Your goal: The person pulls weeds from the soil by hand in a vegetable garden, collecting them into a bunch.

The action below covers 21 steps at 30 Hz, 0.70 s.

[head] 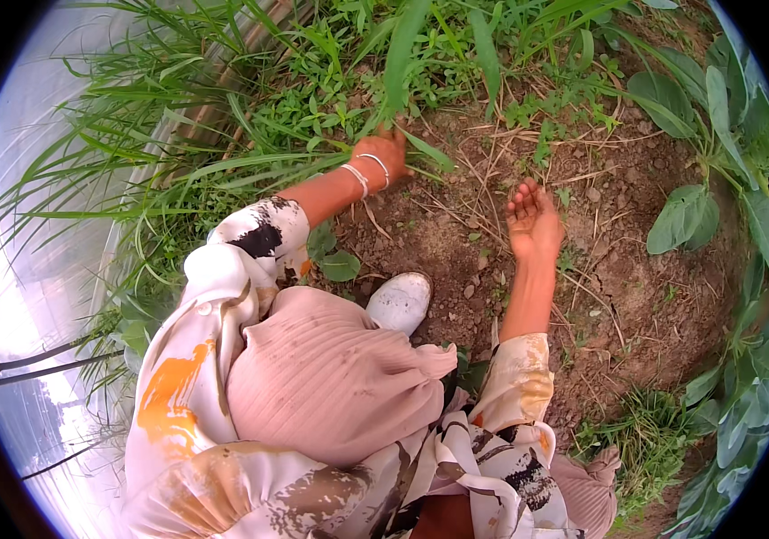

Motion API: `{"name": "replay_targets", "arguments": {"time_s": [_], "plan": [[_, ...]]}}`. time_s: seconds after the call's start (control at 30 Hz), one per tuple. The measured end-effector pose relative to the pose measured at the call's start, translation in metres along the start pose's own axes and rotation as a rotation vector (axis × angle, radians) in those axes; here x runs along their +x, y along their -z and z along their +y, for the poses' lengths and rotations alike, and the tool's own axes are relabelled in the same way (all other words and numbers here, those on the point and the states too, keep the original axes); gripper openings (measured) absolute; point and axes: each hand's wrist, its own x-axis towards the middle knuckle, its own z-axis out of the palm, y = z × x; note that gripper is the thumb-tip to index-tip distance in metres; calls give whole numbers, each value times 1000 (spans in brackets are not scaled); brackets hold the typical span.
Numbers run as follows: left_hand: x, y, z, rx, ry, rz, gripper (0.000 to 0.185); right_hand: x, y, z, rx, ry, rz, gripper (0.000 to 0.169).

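My left hand, with pale bands at the wrist, is down at the edge of the weeds. Its fingers are curled around long-bladed grass, and blades stick out on both sides of the fist. The fingertips are partly hidden by leaves. Over bare brown soil, my right hand is held with the palm partly turned up. Its fingers are loosely bent and nothing is in them. Dry straw stems lie on the ground between the two hands.
Low leafy weeds and tall grass grow ahead and to the left, beside a plastic sheet wall. Broad-leaved crop plants line the right side. A pulled-looking grass heap lies lower right. My white shoe rests on the soil.
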Motion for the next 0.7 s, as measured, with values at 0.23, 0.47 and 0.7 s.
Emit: {"name": "replay_targets", "arguments": {"time_s": [0.23,0.47,0.7], "plan": [[2,0,-21,-5,-613,-91,21,8,-1,-8,-12,6,-14,25],[8,63,77,-291,-730,176,21,18,6,-6,19,37,67,22],[61,106,141,-210,-905,483,19,32,16,9,6,-18,112,23]]}}
